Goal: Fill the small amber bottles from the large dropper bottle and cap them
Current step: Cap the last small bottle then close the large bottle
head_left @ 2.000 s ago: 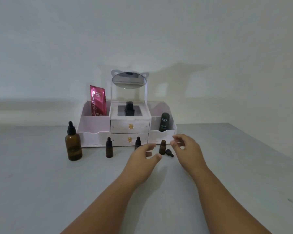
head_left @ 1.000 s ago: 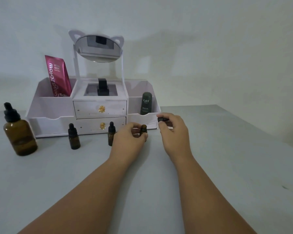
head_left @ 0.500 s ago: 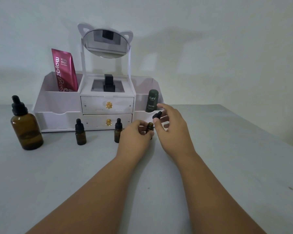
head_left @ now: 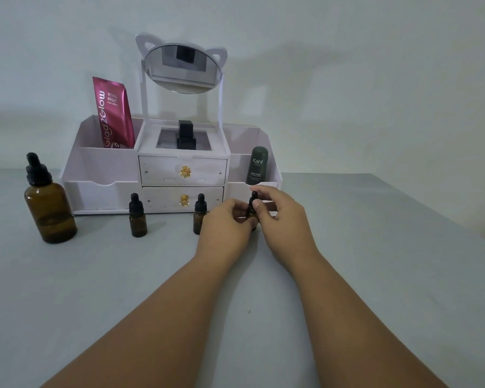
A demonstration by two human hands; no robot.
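Three small amber bottles stand in a row on the grey table before the organiser. The left one (head_left: 137, 216) and the middle one (head_left: 199, 215) carry black dropper caps. My left hand (head_left: 226, 225) grips the body of the right small bottle (head_left: 252, 217), which is mostly hidden by my fingers. My right hand (head_left: 280, 219) pinches its black dropper cap (head_left: 254, 199), which sits on the bottle's neck. The large amber dropper bottle (head_left: 47, 204) stands capped at the far left.
A white cosmetic organiser (head_left: 168, 175) with two drawers and a cat-ear mirror (head_left: 182, 67) stands at the back. It holds a pink tube (head_left: 113, 113), a black bottle (head_left: 186, 135) and a dark green Kahf stick (head_left: 257, 165). The table's right edge (head_left: 443, 217) runs diagonally.
My right hand picked the loose cap off the table and brought it onto the right small bottle. My left hand took hold of that bottle. The camera moved closer.
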